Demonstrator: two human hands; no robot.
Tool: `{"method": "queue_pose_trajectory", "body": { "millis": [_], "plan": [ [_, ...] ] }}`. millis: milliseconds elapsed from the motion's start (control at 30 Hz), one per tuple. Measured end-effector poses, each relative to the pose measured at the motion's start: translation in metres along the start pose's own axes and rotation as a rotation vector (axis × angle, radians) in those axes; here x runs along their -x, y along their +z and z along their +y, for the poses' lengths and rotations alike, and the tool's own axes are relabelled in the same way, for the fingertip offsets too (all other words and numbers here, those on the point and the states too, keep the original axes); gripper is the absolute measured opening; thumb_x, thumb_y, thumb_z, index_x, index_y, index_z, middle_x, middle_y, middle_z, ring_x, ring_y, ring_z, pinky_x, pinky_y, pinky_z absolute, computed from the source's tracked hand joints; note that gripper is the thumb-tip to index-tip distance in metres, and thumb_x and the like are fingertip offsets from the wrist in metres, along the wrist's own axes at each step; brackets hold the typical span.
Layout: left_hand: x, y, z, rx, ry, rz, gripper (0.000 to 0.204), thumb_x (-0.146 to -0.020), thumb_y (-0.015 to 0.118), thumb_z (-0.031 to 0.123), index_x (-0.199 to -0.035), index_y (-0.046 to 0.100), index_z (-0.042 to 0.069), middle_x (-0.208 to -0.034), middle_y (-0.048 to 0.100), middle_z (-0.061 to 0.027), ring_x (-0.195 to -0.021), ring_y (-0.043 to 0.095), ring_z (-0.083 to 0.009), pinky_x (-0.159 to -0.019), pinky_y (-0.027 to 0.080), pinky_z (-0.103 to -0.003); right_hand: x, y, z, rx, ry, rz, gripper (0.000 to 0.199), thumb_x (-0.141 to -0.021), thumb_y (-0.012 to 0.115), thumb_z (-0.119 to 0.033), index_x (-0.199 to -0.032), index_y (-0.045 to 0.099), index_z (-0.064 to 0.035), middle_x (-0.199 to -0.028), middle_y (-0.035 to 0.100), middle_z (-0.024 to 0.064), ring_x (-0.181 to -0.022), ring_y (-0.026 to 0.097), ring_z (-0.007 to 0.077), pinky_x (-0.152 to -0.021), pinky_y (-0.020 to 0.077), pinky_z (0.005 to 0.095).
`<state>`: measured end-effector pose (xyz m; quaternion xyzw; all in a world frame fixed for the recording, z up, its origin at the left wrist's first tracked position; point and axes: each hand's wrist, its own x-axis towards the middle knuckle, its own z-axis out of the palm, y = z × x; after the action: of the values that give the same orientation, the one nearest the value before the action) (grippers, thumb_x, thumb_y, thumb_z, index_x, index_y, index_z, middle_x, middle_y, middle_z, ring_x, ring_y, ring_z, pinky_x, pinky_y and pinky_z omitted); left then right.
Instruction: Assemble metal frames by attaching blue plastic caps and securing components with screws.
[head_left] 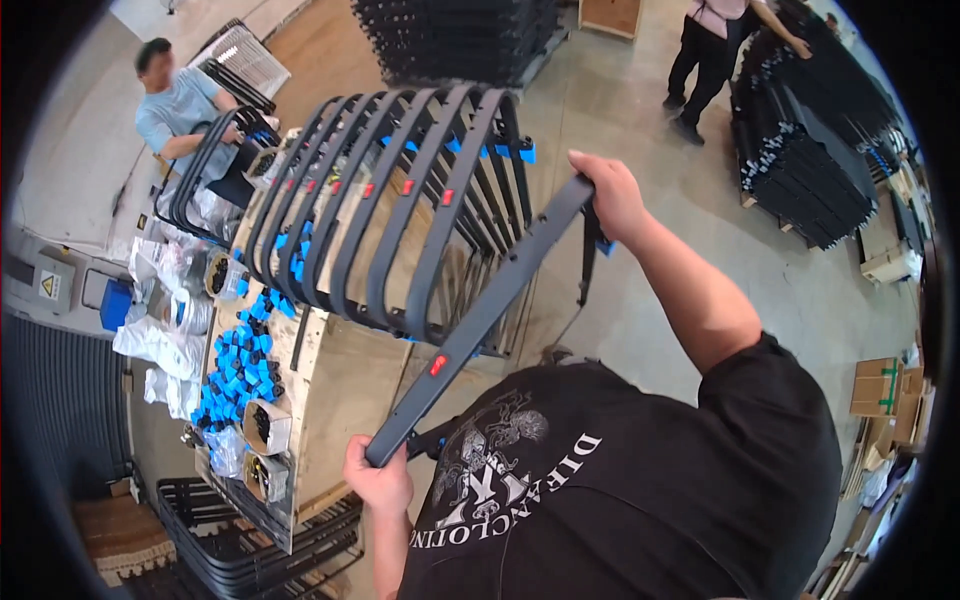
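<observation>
Between my two hands is a dark grey metal tube frame point(500, 295) with rounded corners and a small red tag, tilted across the space before my chest. My left hand point(380, 482) is closed around its lower corner. At the upper corner my right hand point(612, 200) grips it, with a blue plastic piece showing just below the hand. Just beyond it, several similar frames point(433, 235) stand upright in a row on the wooden table point(355, 390), with red tags and blue pieces on them. The held frame overlaps the nearest one in view; whether they touch I cannot tell.
Blue and black plastic parts point(240, 375) lie heaped on the table's left side, beside small boxes point(266, 428). More frames point(235, 560) are stacked below. A seated person point(185, 125) handles frames at left; another point(705, 60) stands by black stacks point(805, 175).
</observation>
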<state>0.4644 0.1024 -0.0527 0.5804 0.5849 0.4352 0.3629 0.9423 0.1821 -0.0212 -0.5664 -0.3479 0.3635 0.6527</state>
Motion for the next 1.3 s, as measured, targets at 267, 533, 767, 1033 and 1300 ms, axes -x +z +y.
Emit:
{"method": "queue_pose_trajectory", "body": {
  "millis": [267, 533, 767, 1033, 1300],
  "plan": [
    [0.004, 0.156, 0.038, -0.117, -0.13, 0.061, 0.03, -0.082, 0.081, 0.007, -0.075, 0.052, 0.005, -0.069, 0.05, 0.0039, -0.065, 0.044, -0.0075, -0.059, 0.039, -0.026, -0.165, -0.051, 0.045, 0.029, 0.161, -0.205, 0.037, -0.098, 0.06, -0.034, -0.072, 0.058, -0.0072, -0.068, 0.052, -0.0026, -0.063, 0.044, 0.0092, -0.06, 0.0362, 0.0296],
    [-0.009, 0.225, 0.074, -0.256, -0.16, 0.096, 0.026, -0.084, 0.082, 0.01, -0.077, 0.056, 0.006, -0.07, 0.051, 0.006, -0.064, 0.041, -0.0045, -0.058, 0.035, -0.024, -0.246, -0.055, 0.073, -0.118, 0.235, -0.303, 0.035, -0.095, 0.066, -0.037, -0.083, 0.068, -0.0038, -0.073, 0.059, -0.0008, -0.066, 0.048, 0.0097, -0.061, 0.0392, 0.0279],
    [-0.024, 0.237, 0.082, -0.135, -0.139, 0.126, 0.016, -0.086, 0.078, 0.004, -0.089, 0.063, 0.002, -0.08, 0.062, 0.002, -0.07, 0.052, -0.006, -0.066, 0.044, -0.023, -0.28, -0.048, 0.075, 0.057, 0.296, -0.327, 0.041, -0.095, 0.065, -0.042, -0.095, 0.073, -0.0021, -0.08, 0.065, 0.0021, -0.071, 0.053, 0.0134, -0.072, 0.0458, 0.0297],
    [-0.045, 0.218, 0.073, -0.203, -0.138, 0.129, 0.028, -0.082, 0.082, 0.008, -0.102, 0.064, -0.001, -0.094, 0.067, -0.0055, -0.084, 0.061, -0.0127, -0.079, 0.05, -0.028, -0.272, -0.04, 0.062, 0.432, 0.192, -0.061, 0.065, -0.097, 0.055, -0.053, -0.132, 0.062, 0.0012, -0.121, 0.068, 0.0224, -0.116, 0.064, 0.0319, -0.101, 0.0479, 0.0375],
    [0.004, 0.174, 0.057, -0.354, 0.019, 0.208, 0.031, -0.082, 0.084, 0.02, -0.1, 0.068, 0.0, -0.092, 0.069, -0.0122, -0.084, 0.065, -0.0225, -0.083, 0.053, -0.035, -0.128, -0.182, 0.328, 0.711, 0.562, -0.118, 0.046, -0.1, 0.054, -0.04, -0.116, 0.065, 0.002, -0.095, 0.069, 0.0198, -0.078, 0.067, 0.0308, -0.068, 0.0551, 0.0421]
  ]
}}
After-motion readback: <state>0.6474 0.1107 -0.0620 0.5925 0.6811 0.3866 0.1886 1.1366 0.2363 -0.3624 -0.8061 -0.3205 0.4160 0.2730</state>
